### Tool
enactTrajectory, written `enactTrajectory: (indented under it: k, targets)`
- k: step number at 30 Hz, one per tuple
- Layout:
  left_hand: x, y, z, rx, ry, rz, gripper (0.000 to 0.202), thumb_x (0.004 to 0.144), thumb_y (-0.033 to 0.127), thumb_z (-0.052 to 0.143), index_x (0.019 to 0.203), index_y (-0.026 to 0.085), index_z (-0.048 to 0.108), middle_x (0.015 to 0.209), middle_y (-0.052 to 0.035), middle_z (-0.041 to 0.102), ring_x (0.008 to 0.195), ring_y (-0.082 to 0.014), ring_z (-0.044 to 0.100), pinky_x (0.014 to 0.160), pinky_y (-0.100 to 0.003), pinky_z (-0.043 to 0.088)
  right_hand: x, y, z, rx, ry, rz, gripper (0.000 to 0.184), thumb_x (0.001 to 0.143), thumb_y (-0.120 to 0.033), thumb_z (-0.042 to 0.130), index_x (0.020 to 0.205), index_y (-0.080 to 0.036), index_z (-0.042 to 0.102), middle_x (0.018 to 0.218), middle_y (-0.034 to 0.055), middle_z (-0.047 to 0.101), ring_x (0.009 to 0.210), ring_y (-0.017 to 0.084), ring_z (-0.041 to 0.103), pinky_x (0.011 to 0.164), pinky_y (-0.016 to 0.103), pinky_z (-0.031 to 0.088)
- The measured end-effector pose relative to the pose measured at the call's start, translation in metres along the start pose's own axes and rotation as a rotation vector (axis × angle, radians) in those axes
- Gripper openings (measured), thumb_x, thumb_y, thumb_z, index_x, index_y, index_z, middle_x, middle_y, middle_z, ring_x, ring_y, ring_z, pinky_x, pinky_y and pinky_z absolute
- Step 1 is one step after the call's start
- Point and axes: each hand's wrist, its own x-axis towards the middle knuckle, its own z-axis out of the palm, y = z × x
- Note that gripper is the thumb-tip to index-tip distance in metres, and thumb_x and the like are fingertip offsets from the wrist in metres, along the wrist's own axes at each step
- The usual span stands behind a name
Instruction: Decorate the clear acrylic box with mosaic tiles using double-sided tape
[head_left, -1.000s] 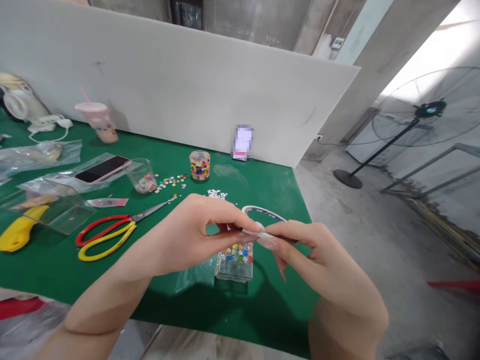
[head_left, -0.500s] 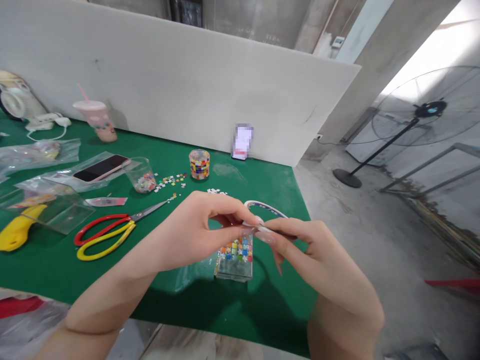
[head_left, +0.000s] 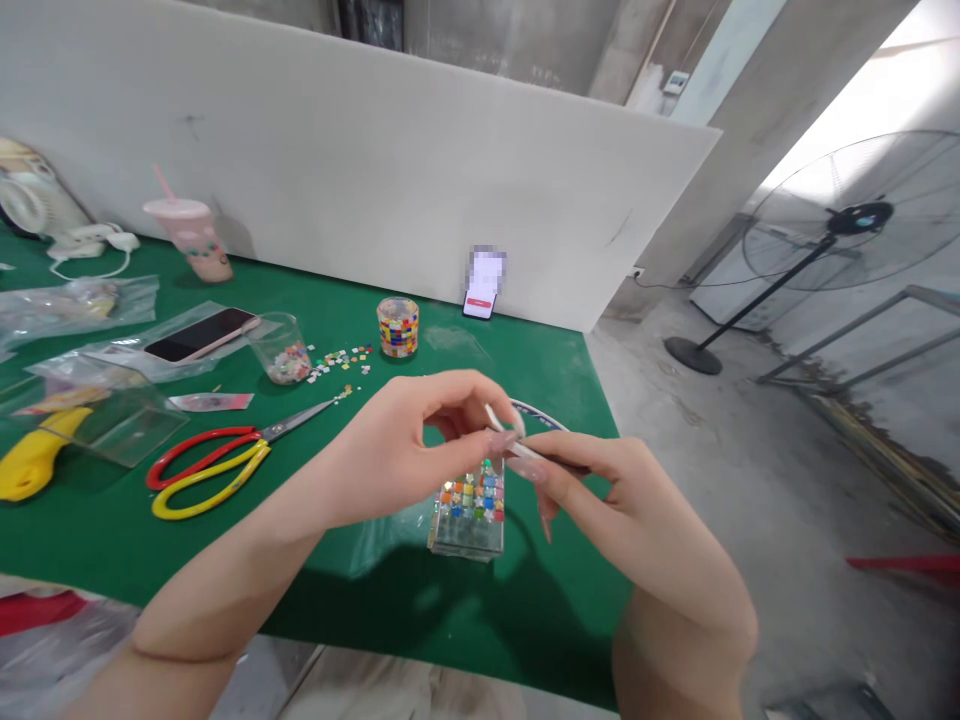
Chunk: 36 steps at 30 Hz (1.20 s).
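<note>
A thin white strip (head_left: 532,452) is bent between my two hands above the table. My left hand (head_left: 401,430) is closed in a pinch at its lifted end. Thumb and forefinger of my right hand (head_left: 615,500) grip the strip from the other side. Behind the right fingers curves a white band with blue print (head_left: 541,412); whether it joins the strip is hidden. Below the hands sits a clear box (head_left: 466,535) with rows of colourful tiles and stars, its far part covered by my left hand.
Red-and-yellow-handled scissors (head_left: 210,475) lie left of my hands. Beyond them are a plastic cup of beads (head_left: 285,362), scattered tiles (head_left: 341,362) and a tiled round container (head_left: 398,328). A phone (head_left: 480,290) leans on the white board (head_left: 375,170). A drink cup (head_left: 196,240) stands back left.
The white strip's end now stands up between my fingers, where it lay flatter before. My left hand has risen slightly, and the fingertips have shifted apart a little.
</note>
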Motion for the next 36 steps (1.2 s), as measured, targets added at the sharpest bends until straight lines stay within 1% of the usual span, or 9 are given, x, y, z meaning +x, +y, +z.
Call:
enactTrajectory:
  k: [4, 8, 10, 13, 16, 23, 27, 32, 36]
  targets:
    - [0.004, -0.004, 0.000, -0.263, 0.027, 0.029, 0.026, 0.085, 0.013, 0.065, 0.109, 0.021, 0.063, 0.066, 0.0068, 0.058, 0.058, -0.0062, 0.058, 0.057, -0.015, 0.051, -0.001, -0.003, 0.003, 0.008, 0.061, -0.061, 0.030, 0.098, -0.037, 0.049, 0.081, -0.021, 0.069, 0.055, -0.0048, 0.059, 0.052, 0.009, 0.052, 0.051, 0.020, 0.039]
    - [0.006, -0.008, 0.001, -0.499, 0.070, 0.042, 0.016, 0.081, 0.011, 0.070, 0.093, 0.020, 0.065, 0.064, 0.0061, 0.060, 0.051, -0.0053, 0.057, 0.048, -0.014, 0.049, -0.004, -0.008, 0.011, 0.009, 0.150, -0.137, 0.026, 0.099, -0.032, 0.047, 0.096, -0.025, 0.072, 0.056, -0.0057, 0.059, 0.048, 0.007, 0.046, 0.049, 0.021, 0.036]
    - [0.007, -0.009, 0.002, -0.564, 0.106, 0.052, 0.013, 0.079, 0.011, 0.073, 0.087, 0.019, 0.065, 0.062, 0.0063, 0.061, 0.047, -0.0051, 0.056, 0.045, -0.014, 0.048, -0.004, -0.009, 0.017, 0.022, 0.199, -0.160, 0.026, 0.099, -0.031, 0.047, 0.098, -0.025, 0.072, 0.058, -0.0055, 0.058, 0.047, 0.007, 0.045, 0.048, 0.021, 0.036]
    - [0.009, -0.008, 0.004, -0.626, 0.155, 0.065, 0.014, 0.080, 0.012, 0.073, 0.088, 0.020, 0.066, 0.061, 0.0067, 0.062, 0.046, -0.0047, 0.057, 0.045, -0.013, 0.049, -0.002, -0.010, 0.025, 0.067, 0.256, -0.176, 0.026, 0.099, -0.032, 0.048, 0.095, -0.025, 0.072, 0.058, -0.0053, 0.058, 0.045, 0.006, 0.043, 0.046, 0.020, 0.035]
    - [0.009, -0.007, 0.005, -0.690, 0.193, 0.057, 0.014, 0.080, 0.013, 0.073, 0.088, 0.022, 0.066, 0.061, 0.0069, 0.064, 0.048, -0.0045, 0.057, 0.044, -0.011, 0.048, 0.000, -0.009, 0.030, 0.123, 0.294, -0.185, 0.024, 0.099, -0.033, 0.049, 0.101, -0.026, 0.072, 0.058, -0.0057, 0.058, 0.044, 0.006, 0.042, 0.044, 0.019, 0.034]
    - [0.007, -0.003, 0.007, -0.778, 0.197, -0.046, 0.014, 0.078, 0.014, 0.071, 0.089, 0.021, 0.066, 0.058, 0.0060, 0.064, 0.043, -0.0046, 0.052, 0.037, -0.011, 0.039, 0.002, -0.007, 0.033, 0.156, 0.312, -0.213, 0.024, 0.099, -0.028, 0.049, 0.105, -0.027, 0.072, 0.060, -0.0049, 0.061, 0.047, 0.007, 0.046, 0.045, 0.019, 0.037]
    - [0.007, 0.000, 0.009, -0.876, 0.206, -0.119, 0.016, 0.075, 0.013, 0.070, 0.088, 0.021, 0.065, 0.055, 0.0061, 0.062, 0.045, -0.0048, 0.053, 0.041, -0.011, 0.039, 0.003, -0.006, 0.036, 0.211, 0.317, -0.215, 0.024, 0.099, -0.029, 0.049, 0.101, -0.027, 0.072, 0.061, -0.0039, 0.062, 0.048, 0.008, 0.048, 0.045, 0.019, 0.040]
    - [0.005, 0.004, 0.013, -1.004, 0.099, -0.242, 0.010, 0.077, 0.017, 0.067, 0.077, 0.019, 0.058, 0.048, 0.0066, 0.058, 0.036, -0.0025, 0.037, 0.037, -0.011, 0.031, 0.002, -0.005, 0.043, 0.287, 0.338, -0.231, 0.025, 0.099, -0.030, 0.047, 0.102, -0.027, 0.072, 0.062, -0.0027, 0.063, 0.049, 0.010, 0.051, 0.045, 0.021, 0.043]
    - [0.001, 0.005, 0.013, -1.035, 0.098, -0.274, 0.011, 0.078, 0.019, 0.066, 0.075, 0.020, 0.054, 0.045, 0.0074, 0.053, 0.035, -0.0039, 0.028, 0.037, -0.014, 0.028, 0.002, -0.006, 0.045, 0.330, 0.339, -0.253, 0.026, 0.099, -0.030, 0.047, 0.108, -0.029, 0.071, 0.061, -0.0025, 0.064, 0.049, 0.010, 0.052, 0.045, 0.021, 0.043]
